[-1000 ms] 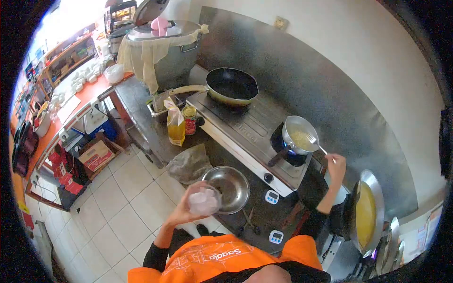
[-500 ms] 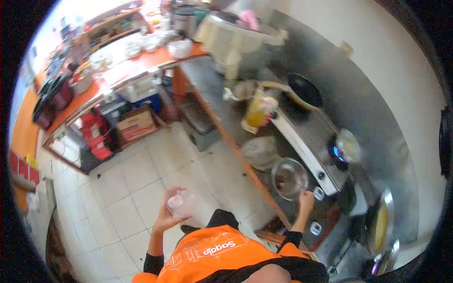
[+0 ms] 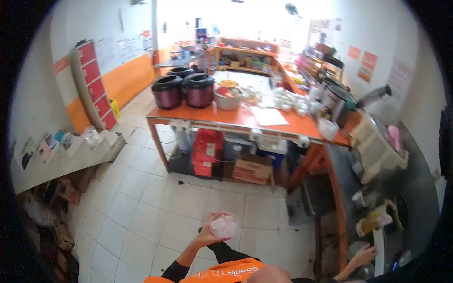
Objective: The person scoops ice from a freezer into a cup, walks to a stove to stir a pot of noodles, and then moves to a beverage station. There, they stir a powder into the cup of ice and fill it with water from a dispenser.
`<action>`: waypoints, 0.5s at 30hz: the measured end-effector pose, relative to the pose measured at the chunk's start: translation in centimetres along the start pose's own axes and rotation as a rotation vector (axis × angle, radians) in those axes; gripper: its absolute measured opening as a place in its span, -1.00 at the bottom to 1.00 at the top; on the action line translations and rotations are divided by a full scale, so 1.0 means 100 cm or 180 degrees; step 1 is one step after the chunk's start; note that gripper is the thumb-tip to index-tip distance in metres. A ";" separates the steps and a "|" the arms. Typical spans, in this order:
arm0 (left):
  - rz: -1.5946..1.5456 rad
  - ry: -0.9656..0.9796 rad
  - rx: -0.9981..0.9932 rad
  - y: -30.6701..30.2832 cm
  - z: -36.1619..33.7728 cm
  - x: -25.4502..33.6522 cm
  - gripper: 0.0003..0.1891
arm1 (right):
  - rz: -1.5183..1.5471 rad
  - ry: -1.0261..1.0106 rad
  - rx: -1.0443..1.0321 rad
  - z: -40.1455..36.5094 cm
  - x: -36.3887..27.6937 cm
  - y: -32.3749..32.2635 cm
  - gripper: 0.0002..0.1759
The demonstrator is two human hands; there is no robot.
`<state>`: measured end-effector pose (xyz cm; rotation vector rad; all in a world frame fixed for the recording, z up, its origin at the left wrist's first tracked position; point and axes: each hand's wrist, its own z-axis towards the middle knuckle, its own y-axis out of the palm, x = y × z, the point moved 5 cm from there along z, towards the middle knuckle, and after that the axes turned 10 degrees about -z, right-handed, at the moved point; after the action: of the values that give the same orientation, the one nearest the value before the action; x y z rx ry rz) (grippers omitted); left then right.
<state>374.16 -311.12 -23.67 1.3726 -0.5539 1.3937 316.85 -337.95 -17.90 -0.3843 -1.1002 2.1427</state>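
Observation:
My left hand (image 3: 205,236) is wrapped round the side of a clear plastic tub (image 3: 232,228), holding it above the tiled floor. White rounded shapes show inside the tub. On the far right, my right hand (image 3: 362,257) reaches over the steel counter with its fingers stretched toward the white front panel of the gas stove (image 3: 379,252). Below that hand, part of a metal bowl (image 3: 365,271) shows, and a clear plastic bag (image 3: 357,248) lies beside it. A yellow pouch (image 3: 370,225) rests at the stove's far end. Blue flame (image 3: 395,266) burns on the near burner.
An orange-topped table (image 3: 207,116) ahead carries large purple pots (image 3: 198,92), a steel pot (image 3: 228,100) and white bundles. Under it are a cardboard box (image 3: 252,170) and red bags (image 3: 207,150). A pale ledge (image 3: 61,162) with small items runs along the left.
My view has swung up and left, bringing the room ahead into sight. My right hand has left the metal bowl's rim for the stove front. My left hand still holds the tub.

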 end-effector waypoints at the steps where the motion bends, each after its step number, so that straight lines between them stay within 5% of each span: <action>1: 0.0099 -0.0056 0.0136 -0.032 0.002 0.001 -0.08 | 0.0730 -0.0513 0.0614 -0.019 -0.059 -0.024 -0.70; 2: 0.0114 -0.0029 0.0255 -0.056 0.002 0.016 -0.08 | 0.1540 -0.1016 0.1074 -0.040 -0.121 -0.046 -0.72; 5: 0.0943 0.0241 0.0520 -0.127 0.006 0.070 -0.10 | 0.3403 -0.1970 0.1058 -0.142 -0.315 -0.168 -0.81; 9: 0.1032 0.0584 0.1508 -0.235 -0.019 0.118 -0.11 | 0.5261 -0.3618 -0.0056 -0.363 -0.518 -0.342 -0.76; 11: 0.1381 0.0587 0.2231 -0.275 -0.045 0.139 -0.13 | 0.5573 -0.5045 -0.0516 -0.493 -0.560 -0.445 -0.75; 15: 0.0797 0.0579 0.3113 -0.359 -0.090 0.164 -0.14 | 0.5539 -0.7030 0.0626 -0.672 -0.551 -0.606 -0.58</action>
<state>405.41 -285.44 -22.78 1.9294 0.1384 2.1064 419.29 -311.43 -12.15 -0.8253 0.4069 -1.0558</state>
